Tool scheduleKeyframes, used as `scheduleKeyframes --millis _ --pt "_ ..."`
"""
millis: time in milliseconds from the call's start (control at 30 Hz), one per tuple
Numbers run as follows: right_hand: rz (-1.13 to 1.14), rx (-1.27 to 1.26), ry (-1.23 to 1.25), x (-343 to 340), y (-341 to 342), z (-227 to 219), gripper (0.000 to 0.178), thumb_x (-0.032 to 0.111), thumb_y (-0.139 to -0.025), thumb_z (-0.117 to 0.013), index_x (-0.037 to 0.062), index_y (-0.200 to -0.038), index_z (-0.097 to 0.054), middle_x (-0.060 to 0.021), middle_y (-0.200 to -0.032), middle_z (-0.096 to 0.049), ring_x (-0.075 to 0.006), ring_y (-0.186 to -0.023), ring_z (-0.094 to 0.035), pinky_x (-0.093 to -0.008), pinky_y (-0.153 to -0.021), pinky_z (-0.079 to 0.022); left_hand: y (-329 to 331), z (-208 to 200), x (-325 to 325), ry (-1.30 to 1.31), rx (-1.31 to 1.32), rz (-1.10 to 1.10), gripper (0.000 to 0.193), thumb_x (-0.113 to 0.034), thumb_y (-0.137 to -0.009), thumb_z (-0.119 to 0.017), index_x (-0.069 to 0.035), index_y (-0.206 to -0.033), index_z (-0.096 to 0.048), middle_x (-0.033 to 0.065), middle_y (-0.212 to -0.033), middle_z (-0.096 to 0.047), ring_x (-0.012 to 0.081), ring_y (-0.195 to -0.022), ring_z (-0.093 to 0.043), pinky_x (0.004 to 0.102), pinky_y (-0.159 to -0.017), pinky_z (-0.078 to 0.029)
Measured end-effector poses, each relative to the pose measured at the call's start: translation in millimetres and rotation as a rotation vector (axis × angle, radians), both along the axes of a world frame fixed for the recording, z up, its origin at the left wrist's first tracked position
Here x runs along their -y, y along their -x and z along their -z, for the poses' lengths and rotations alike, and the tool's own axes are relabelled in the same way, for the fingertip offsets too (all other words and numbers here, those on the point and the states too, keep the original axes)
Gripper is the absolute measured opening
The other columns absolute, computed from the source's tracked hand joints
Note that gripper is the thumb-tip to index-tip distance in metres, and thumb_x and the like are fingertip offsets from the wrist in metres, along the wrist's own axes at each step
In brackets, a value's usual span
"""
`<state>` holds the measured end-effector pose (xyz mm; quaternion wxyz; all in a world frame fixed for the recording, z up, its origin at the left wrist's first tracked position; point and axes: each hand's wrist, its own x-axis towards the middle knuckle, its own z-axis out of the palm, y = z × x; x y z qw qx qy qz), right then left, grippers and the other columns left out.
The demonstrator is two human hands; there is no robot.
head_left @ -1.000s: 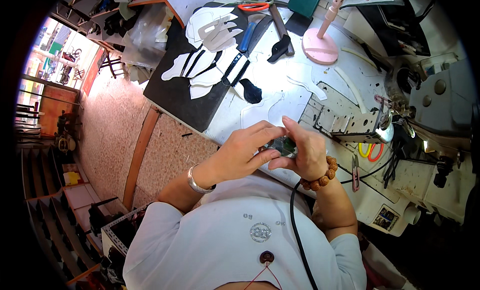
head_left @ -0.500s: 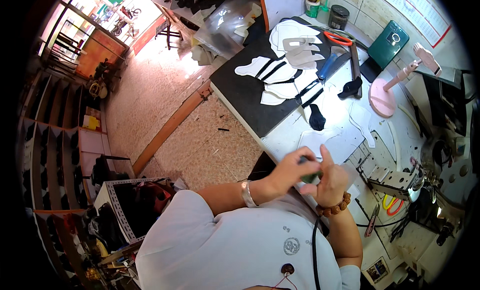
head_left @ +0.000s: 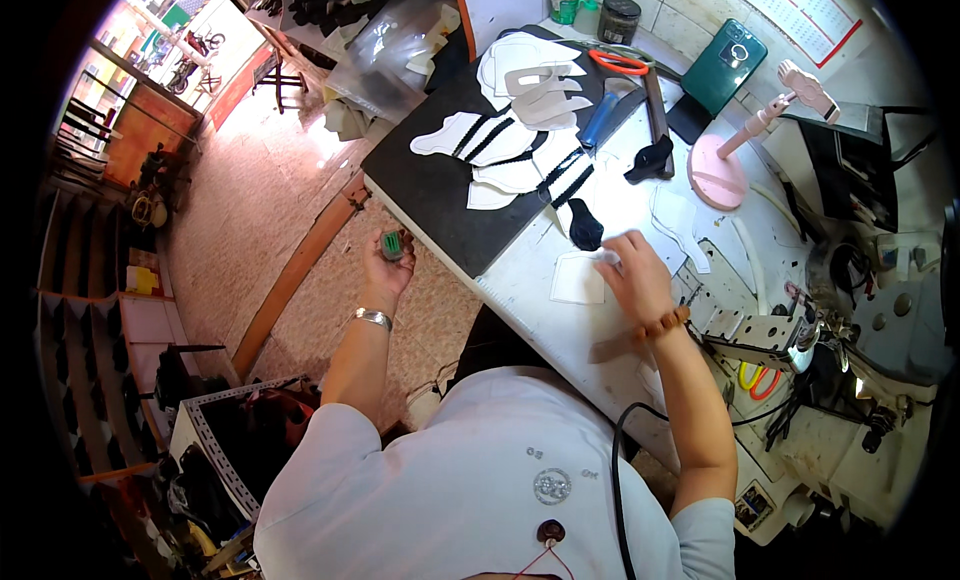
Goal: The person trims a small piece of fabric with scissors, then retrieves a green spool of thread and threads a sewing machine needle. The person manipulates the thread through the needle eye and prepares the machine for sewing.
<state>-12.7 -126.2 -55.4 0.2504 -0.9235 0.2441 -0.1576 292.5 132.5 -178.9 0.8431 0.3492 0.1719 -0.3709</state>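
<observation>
My left hand is out to the left of the table's edge, above the floor, palm turned up. Its fingers curl round a small green and dark block-like object, whose kind I cannot make out. Over the white table, my right hand has thumb and fingers bent toward each other at a white cut piece. The hand hides that piece's right part, and what sits between the fingertips does not show. Just beyond lies a black patch joined to black strips.
White cut pieces lie on a black mat. Behind stand orange-handled scissors, a blue-handled tool, a hammer, a green phone and a pink stand. A sewing machine is at right.
My hands have parted. The left one has swung left off the table with the green object; the right one has gone forward over the white piece. The whole view has shifted slightly.
</observation>
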Motion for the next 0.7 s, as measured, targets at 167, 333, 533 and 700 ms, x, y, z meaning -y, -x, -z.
scheduleKeyframes --millis 167,333,533,700 --pt "0.008 0.018 -0.039 3.2 -35.7 5.9 0.016 0.013 -0.077 -0.065 0.0096 -0.092 -0.061 -0.0065 -0.088 -0.056 -0.0276 -0.080 -0.058 -0.0381 -0.065 -0.049 -8.0 1.7 0.3 0.059 0.018 -0.002 0.033 -0.037 -0.080 -0.060 -0.005 -0.083 -0.057 0.0080 -0.072 -0.055 0.0203 -0.060 -0.052 0.0254 -0.043 -0.036" --pt "-0.379 -0.049 0.530 -15.2 -65.3 16.5 0.008 0.008 -0.074 -0.056 0.0060 -0.082 -0.058 -0.0057 -0.081 -0.055 -0.0208 -0.076 -0.058 -0.0322 -0.059 -0.049 -3.5 4.5 -33.8 -0.050 0.038 -0.041 0.029 -0.036 -0.080 -0.062 -0.008 -0.079 -0.056 0.0077 -0.071 -0.054 0.0218 -0.060 -0.051 0.0258 -0.042 -0.033" --pt "-0.383 -0.290 0.597 -22.9 -98.5 31.8 0.010 0.010 -0.077 -0.055 0.0037 -0.075 -0.062 -0.0074 -0.073 -0.058 -0.0216 -0.069 -0.061 -0.0317 -0.054 -0.050 2.6 -5.0 -51.9 -0.693 0.563 -0.154 0.035 -0.031 -0.078 -0.068 -0.004 -0.094 -0.052 0.0086 -0.087 -0.052 0.0207 -0.067 -0.051 0.0262 -0.052 -0.040" --pt "-0.541 -0.539 0.503 -24.7 -115.7 3.3 0.016 0.010 -0.078 -0.054 0.0041 -0.078 -0.069 -0.0120 -0.079 -0.064 -0.0251 -0.066 -0.064 -0.0334 -0.054 -0.051 21.9 -48.8 -9.6 -1.293 1.571 0.202 0.054 -0.022 -0.072 -0.075 0.002 -0.108 -0.044 0.0182 -0.104 -0.050 0.0315 -0.093 -0.053 0.0370 -0.082 -0.045"
